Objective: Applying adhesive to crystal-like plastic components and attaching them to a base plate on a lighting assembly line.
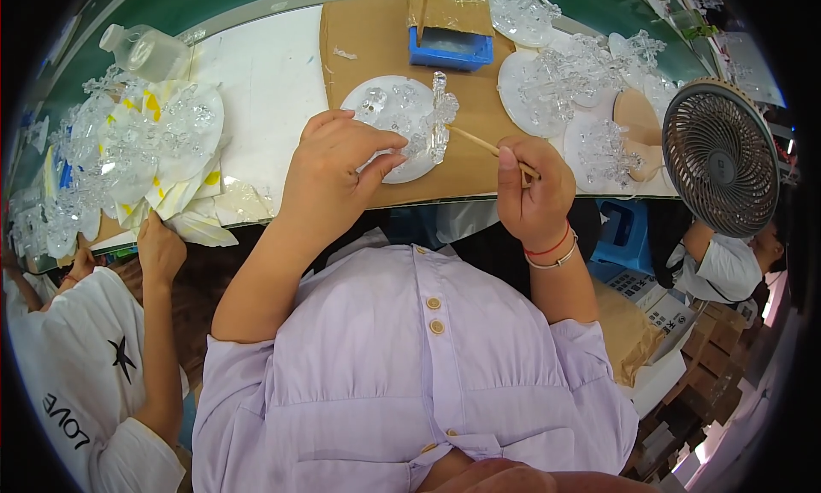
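Observation:
My left hand (329, 175) pinches the near edge of a round white plate (386, 96) that carries a clear crystal-like ornament (433, 121). The ornament stands upright at the plate's right side. My right hand (532, 189) grips a thin wooden stick (475, 141). The stick's tip reaches up-left and touches the ornament's lower part. Both sit on a brown cardboard sheet (479, 100) on the table.
A blue tray (451, 48) with a wrapped packet sits behind the plate. More white plates with clear ornaments (556, 82) lie at right, beside a small round fan (720, 155). A heap of clear parts (128, 147) and a plastic bottle (147, 53) lie at left, near another person's hand (161, 249).

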Motion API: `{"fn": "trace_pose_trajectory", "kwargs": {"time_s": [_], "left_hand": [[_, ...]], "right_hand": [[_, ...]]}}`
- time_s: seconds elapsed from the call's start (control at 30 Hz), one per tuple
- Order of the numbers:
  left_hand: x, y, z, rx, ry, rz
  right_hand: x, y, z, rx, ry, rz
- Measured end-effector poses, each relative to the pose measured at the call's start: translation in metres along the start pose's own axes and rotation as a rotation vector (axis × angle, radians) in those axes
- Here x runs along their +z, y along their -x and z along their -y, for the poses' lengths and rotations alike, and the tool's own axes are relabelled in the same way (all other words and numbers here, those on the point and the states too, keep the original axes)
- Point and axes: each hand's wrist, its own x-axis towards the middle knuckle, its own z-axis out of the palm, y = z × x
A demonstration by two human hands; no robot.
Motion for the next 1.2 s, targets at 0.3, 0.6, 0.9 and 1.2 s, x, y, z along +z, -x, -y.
{"fn": "trace_pose_trajectory", "kwargs": {"time_s": [0.3, 0.6, 0.9, 1.2], "left_hand": [[0.002, 0.000, 0.002, 0.019, 0.003, -0.024], [0.007, 0.001, -0.001, 0.032, 0.004, -0.043], [0.009, 0.002, -0.003, 0.054, 0.013, -0.061], [0.006, 0.002, -0.003, 0.047, 0.018, -0.041]], "right_hand": [[-0.007, 0.016, 0.018, 0.000, -0.077, 0.021], [-0.007, 0.017, 0.018, -0.041, -0.057, 0.051], [-0.007, 0.017, 0.032, -0.045, -0.111, 0.109], [-0.005, 0.006, 0.022, -0.016, -0.083, 0.044]]}}
